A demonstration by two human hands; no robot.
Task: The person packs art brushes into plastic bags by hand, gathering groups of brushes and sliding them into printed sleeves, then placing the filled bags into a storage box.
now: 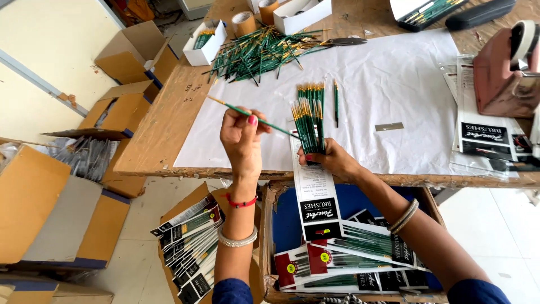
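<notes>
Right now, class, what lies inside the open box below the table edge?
The box holds flat packs of brushes on a blue lining; the right hand's long card overhangs it. Anything beneath those packs is covered.

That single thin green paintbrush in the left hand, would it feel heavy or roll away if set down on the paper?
The thin green paintbrush is probably very light: the left hand pinches it with fingertips alone. It looks stiff, staying straight though gripped only partway along. Its slim round handle might roll on the white paper sheet, though the loose green brushes heaped there lie at rest.
</notes>
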